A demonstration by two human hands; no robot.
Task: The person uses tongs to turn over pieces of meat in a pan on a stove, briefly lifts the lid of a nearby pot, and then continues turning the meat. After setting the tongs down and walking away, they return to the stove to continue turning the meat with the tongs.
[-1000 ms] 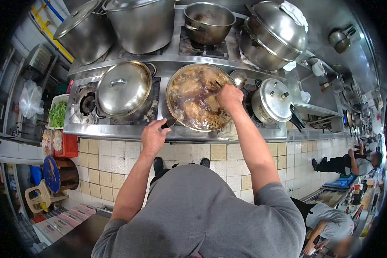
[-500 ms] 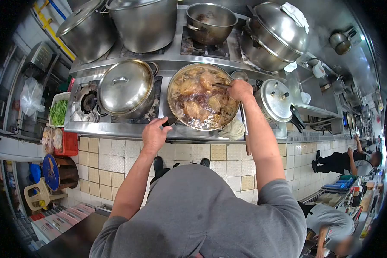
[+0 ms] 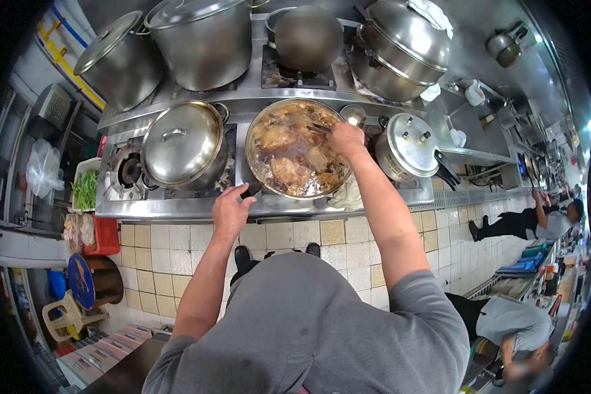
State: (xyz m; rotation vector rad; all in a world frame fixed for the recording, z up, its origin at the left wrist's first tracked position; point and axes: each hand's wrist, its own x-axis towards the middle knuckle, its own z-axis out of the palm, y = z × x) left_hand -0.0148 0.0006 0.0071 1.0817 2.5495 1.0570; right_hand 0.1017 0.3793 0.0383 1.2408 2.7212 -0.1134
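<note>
Head view: looking straight down over a grey shirt at a steel stove crowded with pots.
Right hand: right hand (image 3: pixel 345 139) is over the far side of the wide pan (image 3: pixel 249 150), fist closed round a thin dark utensil (image 3: pixel 319 128) whose tip is in the food. I can't tell if it's tongs or chopsticks.
Left hand: left hand (image 3: pixel 231 209) is at the stove's front edge, fingers curled shut on the pan's stubby dark handle (image 3: pixel 252 190).
Where the pan sits: front row, right burner, between the lidded pot (image 3: pixel 175 143) and the pressure cooker (image 3: pixel 410 144).
In the pan: brown chunks (image 3: pixel 289 164) in glossy broth, filling it nearly to the rim.
Doing it well: as I read it, the pieces are being turned. A firm hold on the handle stops the pan sliding. Lift and roll each chunk low so the broth doesn't slop over.
Watch out: the right forearm crosses hot liquid, so short moves look wise.
Back row: two tall stockpots (image 3: pixel 203 39) and a domed pot (image 3: pixel 400 49), all lidded, contents hidden; white cloth (image 3: pixel 430 13) on the dome.
Middle back pot: round pot (image 3: pixel 306 36), contents unclear.
Beside the stove: tray of greens (image 3: pixel 85 187) at the left.
Others: a co-worker (image 3: pixel 538 223) stands far right.
</note>
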